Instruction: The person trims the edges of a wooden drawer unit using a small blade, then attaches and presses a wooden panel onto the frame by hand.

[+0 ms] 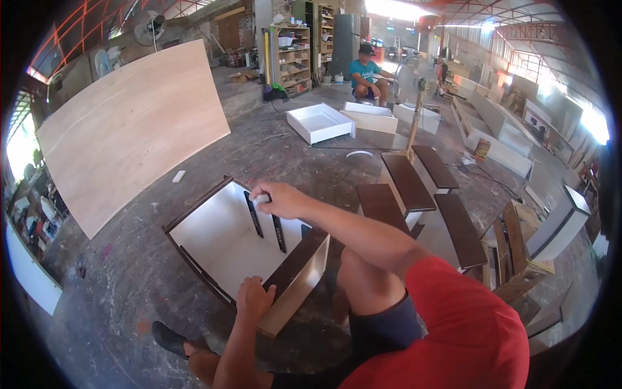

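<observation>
A cabinet body (210, 270) with white inner walls and dark brown edges lies on the floor before me, its hollow facing up. Black drawer slides (278, 234) run along its inner far wall. My left hand (254, 299) grips the near brown edge, thumb apart from the fingers. Over the far right part of the cabinet, near the slides, my right hand (282, 200) is closed, fingertips pinched. A small pale thing shows between those fingers; its kind is too small to make out.
To my right stand several brown-fronted drawers (409, 185) and a wooden stool-like frame (512, 249). A large plywood sheet (136, 123) leans at left. White drawer boxes (321, 123) lie farther off. Behind them sits another person (370, 76) near a fan (407, 76).
</observation>
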A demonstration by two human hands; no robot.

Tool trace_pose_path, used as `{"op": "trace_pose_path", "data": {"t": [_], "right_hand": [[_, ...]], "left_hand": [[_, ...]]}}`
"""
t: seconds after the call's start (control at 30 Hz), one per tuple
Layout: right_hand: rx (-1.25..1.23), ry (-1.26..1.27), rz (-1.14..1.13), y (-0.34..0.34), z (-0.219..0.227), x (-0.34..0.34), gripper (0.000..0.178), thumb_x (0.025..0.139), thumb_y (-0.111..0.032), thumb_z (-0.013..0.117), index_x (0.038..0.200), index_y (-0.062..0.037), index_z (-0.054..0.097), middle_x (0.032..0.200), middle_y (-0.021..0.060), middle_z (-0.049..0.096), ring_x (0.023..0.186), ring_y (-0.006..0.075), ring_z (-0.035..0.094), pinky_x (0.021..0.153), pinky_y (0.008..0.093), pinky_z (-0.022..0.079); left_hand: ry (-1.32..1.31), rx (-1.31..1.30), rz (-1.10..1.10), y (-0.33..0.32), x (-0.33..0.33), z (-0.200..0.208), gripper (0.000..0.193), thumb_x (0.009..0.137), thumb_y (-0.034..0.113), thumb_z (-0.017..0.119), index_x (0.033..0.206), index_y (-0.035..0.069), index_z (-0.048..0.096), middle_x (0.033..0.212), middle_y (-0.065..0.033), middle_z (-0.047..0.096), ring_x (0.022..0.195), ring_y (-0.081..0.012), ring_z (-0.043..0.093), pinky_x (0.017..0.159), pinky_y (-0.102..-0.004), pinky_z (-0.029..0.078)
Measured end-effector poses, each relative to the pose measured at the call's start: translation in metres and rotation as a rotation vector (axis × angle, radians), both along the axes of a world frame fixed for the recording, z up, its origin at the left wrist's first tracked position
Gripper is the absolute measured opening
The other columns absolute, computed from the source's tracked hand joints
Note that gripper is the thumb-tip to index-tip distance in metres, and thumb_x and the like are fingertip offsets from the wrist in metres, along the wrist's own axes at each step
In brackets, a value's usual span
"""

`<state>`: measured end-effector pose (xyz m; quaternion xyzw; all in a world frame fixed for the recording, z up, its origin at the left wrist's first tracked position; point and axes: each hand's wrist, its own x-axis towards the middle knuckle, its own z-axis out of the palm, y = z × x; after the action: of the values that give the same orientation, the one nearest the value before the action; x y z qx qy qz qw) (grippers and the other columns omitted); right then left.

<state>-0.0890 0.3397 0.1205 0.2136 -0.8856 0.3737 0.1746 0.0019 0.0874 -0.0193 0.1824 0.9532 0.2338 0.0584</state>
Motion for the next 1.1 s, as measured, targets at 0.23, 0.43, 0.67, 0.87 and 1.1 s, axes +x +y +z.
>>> {"op": "trace_pose_path", "data": {"t": [0.23, 0.43, 0.67, 0.87, 1.1], "right_hand": [[0.029, -0.633, 0.24, -0.02, -0.048, -0.007, 0.035, 0.091, -0.018, 0.074, 0.124, -0.0096, 0.066, 0.095, 0.0123, 0.072, 0.083, 0.0216, 0.073, 0.082, 0.0393, 0.055], [0.381, -0.651, 0.421, -0.033, -0.067, -0.023, 0.035, 0.093, -0.017, 0.068, 0.127, -0.0109, 0.066, 0.092, 0.0092, 0.075, 0.084, 0.0239, 0.074, 0.082, 0.0405, 0.055], [0.433, -0.748, 0.451, -0.034, -0.094, -0.026, 0.034, 0.094, -0.015, 0.058, 0.126, -0.0107, 0.068, 0.1, 0.0113, 0.077, 0.09, 0.0223, 0.076, 0.081, 0.0398, 0.058], [0.494, -0.689, 0.444, -0.032, -0.095, -0.024, 0.037, 0.093, -0.017, 0.061, 0.13, -0.0115, 0.066, 0.108, 0.0131, 0.076, 0.101, 0.0311, 0.072, 0.092, 0.0429, 0.054], [0.425, -0.698, 0.442, -0.034, -0.083, -0.01, 0.034, 0.092, -0.014, 0.065, 0.126, -0.0105, 0.069, 0.111, 0.0128, 0.076, 0.101, 0.031, 0.072, 0.092, 0.0418, 0.055]], "left_hand": [[0.004, -0.051, 0.036, -0.01, -0.006, 0.0, 0.041, 0.091, 0.041, 0.076, 0.107, 0.003, 0.073, 0.111, -0.0189, 0.069, 0.109, -0.0393, 0.067, 0.094, -0.05, 0.054], [0.043, -0.067, 0.077, -0.014, 0.001, 0.006, 0.039, 0.09, 0.041, 0.078, 0.096, 0.003, 0.07, 0.101, -0.0187, 0.069, 0.1, -0.0387, 0.068, 0.088, -0.0489, 0.054], [-0.003, -0.174, 0.111, -0.014, 0.003, 0.01, 0.041, 0.09, 0.043, 0.077, 0.095, 0.002, 0.068, 0.102, -0.0178, 0.068, 0.101, -0.0384, 0.068, 0.088, -0.0503, 0.054], [-0.033, -0.2, 0.093, -0.012, -0.003, 0.009, 0.046, 0.091, 0.046, 0.077, 0.095, 0.001, 0.068, 0.102, -0.0189, 0.069, 0.102, -0.0395, 0.068, 0.089, -0.0509, 0.054], [-0.033, -0.21, 0.073, -0.011, -0.003, 0.013, 0.054, 0.091, 0.051, 0.075, 0.098, -0.003, 0.068, 0.103, -0.0219, 0.07, 0.105, -0.0407, 0.069, 0.092, -0.0503, 0.054]]}}
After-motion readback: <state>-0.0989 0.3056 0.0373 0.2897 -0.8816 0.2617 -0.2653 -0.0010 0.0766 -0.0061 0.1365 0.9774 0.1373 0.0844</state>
